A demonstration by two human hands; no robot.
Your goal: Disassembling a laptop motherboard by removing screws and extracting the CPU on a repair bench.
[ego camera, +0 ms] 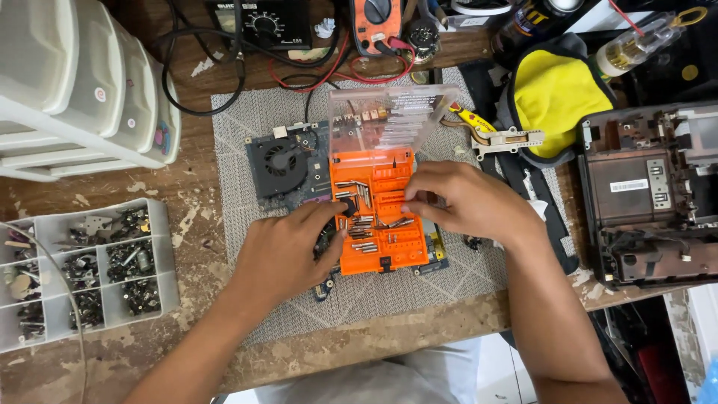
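Orange bit case (381, 224), light rigid plastic with loose slippery steel bits, steadied by left hand (288, 254); right hand (467, 202) grip pinched on bits (363, 243), best held at edges.

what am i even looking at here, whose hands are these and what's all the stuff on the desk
This is one picture from a camera worn on a person's head, looking down at their own two bare hands over a wooden workbench. There is no machine at work, only the person.

In the middle lies a grey mat. On it sits a circuit board with a round fan, and over part of it an orange bit case with its clear lid standing open. Small metal bits lie in its slots.

The left hand rests at the case's left edge, with a dark rounded piece at its fingertips. The right hand has its fingertips on the bits in the case.

To the left is a clear tray of small parts. To the right lies an opened laptop shell, with a yellow pouch behind it.
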